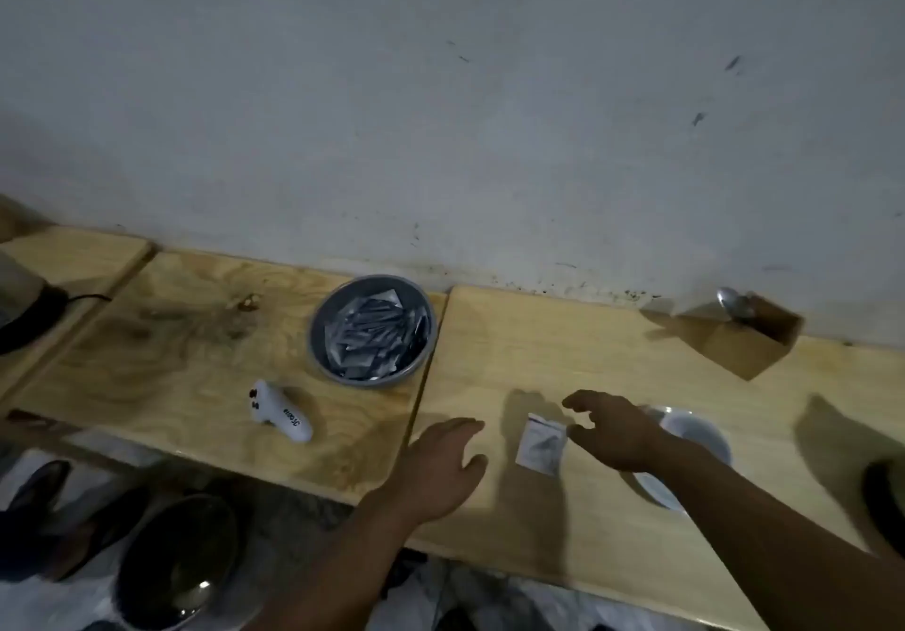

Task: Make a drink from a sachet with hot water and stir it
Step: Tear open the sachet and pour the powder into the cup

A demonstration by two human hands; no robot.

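Note:
A small silver sachet point(540, 448) lies flat on the right wooden table point(563, 346), between my two hands. My right hand point(609, 429) hovers just to its right, fingers spread and curled, holding nothing. My left hand point(443, 466) rests palm down on the table to the sachet's left, fingers apart. A white cup on a white saucer point(695, 434) stands behind my right wrist, partly hidden by it. A grey bowl point(372, 332) full of several more sachets sits further back. A metal spoon point(734, 306) sticks out of a cardboard box point(744, 336) near the wall.
A white handheld device point(281, 412) lies on the left table. A dark appliance with a cable point(24, 307) sits at the far left. Below the table edge are a dark bin point(178, 562) and shoes point(39, 498). A dark object point(886, 498) shows at the right edge.

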